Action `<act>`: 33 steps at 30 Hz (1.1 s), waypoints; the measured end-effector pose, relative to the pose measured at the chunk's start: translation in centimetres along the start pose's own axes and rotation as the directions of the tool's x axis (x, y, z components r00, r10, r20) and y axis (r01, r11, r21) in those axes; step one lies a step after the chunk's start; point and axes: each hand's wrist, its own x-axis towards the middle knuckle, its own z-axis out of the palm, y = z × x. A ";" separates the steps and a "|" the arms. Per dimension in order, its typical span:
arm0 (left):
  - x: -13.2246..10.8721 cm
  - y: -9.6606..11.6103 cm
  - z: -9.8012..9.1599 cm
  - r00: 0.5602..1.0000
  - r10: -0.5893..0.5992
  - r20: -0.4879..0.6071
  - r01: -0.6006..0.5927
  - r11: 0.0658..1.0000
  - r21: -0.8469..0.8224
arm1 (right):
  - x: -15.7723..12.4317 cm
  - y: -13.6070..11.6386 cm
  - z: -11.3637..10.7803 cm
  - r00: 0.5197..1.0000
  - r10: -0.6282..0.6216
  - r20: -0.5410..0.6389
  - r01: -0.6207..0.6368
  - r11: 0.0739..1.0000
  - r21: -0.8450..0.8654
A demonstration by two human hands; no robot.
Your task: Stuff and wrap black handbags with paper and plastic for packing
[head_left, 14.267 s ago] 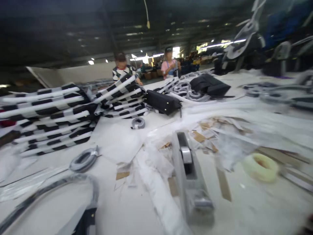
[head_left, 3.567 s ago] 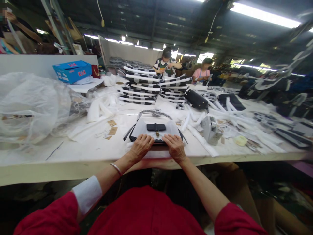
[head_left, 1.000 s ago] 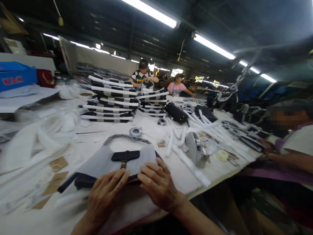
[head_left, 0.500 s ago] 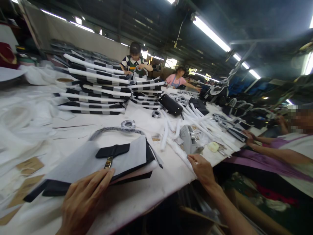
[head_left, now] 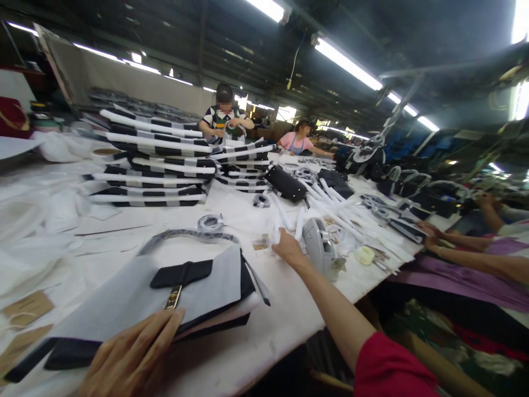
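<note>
The black handbag [head_left: 247,281] lay flat on the white table [head_left: 268,331], close to the near edge and mostly covered by a sheet of pale grey paper [head_left: 124,295]. A black strap [head_left: 182,273] and a small gold clasp [head_left: 173,296] showed at the middle of the sheet. The left hand [head_left: 132,358] rested palm down on the bag's near edge. Its grip was spread flat and pinched nothing, and the fingertips lay just short of the clasp. An arched handle bound in grey wrap [head_left: 185,236] lay on the table right behind the bag. The right hand [head_left: 289,251], at the end of a bare forearm in a red sleeve [head_left: 388,369], was stretched out well apart from the bag. It was among loose white paper-wrapped sticks [head_left: 300,220] and just beside a grey tape dispenser [head_left: 320,251]. Seen from the back, its grip could not be told as spread or pressed together. A pale round tape roll [head_left: 364,255] sat just past the dispenser, and a small grey roll [head_left: 210,222] lay beyond the handle. Brown card tags [head_left: 27,309] lay at the left. Farther back stood stacks of black-and-white striped pieces [head_left: 152,165], with a second black bag [head_left: 285,184] beside them. Behind these were a person in a striped shirt [head_left: 223,118] and another in pink [head_left: 300,140]. A co-worker's arms [head_left: 454,256] reached onto the table from the right.
</note>
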 end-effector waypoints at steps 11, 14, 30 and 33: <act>-0.4 0.0 0.4 1.000 -0.023 -0.004 0.023 0.999 -0.030 | 4.2 6.8 -3.8 1.000 0.009 0.009 -0.008 0.988 -0.153; -0.3 0.1 0.3 1.000 -0.024 -0.015 0.023 0.999 -0.022 | 2.9 7.2 -1.4 0.995 -0.019 0.102 0.038 0.982 -0.183; 0.0 0.3 0.2 1.000 -0.004 -0.020 0.003 1.000 -0.027 | 3.7 8.5 -7.9 0.993 0.106 -0.054 -0.116 0.963 -0.243; 0.1 0.4 0.2 1.000 -0.006 -0.018 0.006 1.000 -0.025 | 2.6 7.9 -7.9 0.996 0.082 -0.035 -0.088 0.967 -0.238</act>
